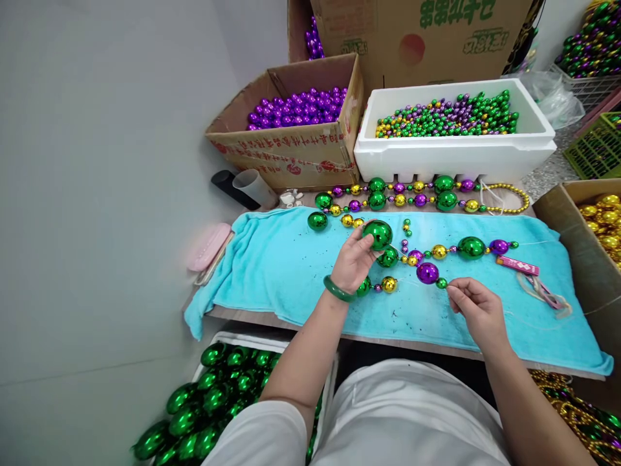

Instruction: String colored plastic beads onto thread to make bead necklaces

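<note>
Above the blue towel (291, 272), my left hand (353, 259) is closed around a large shiny green bead (378, 234). My right hand (478, 309) pinches beside a small green bead (441, 283), at the end of a short run with a large purple bead (427, 273). A thin pale string seems to run there, though the fingertips hide what they grip. Behind lies a strung row of green, gold and purple beads (471, 248). Loose small beads (406, 228) rest near the left hand, and a gold bead (389, 284) lies below it.
A finished-looking bead strand (399, 200) runs along the table's back. Behind it stand a carton of purple beads (286, 145) and a white foam box (451, 149) of mixed beads. A pink-handled cutter (518, 265) lies at right. Green beads (213, 395) fill a container below left.
</note>
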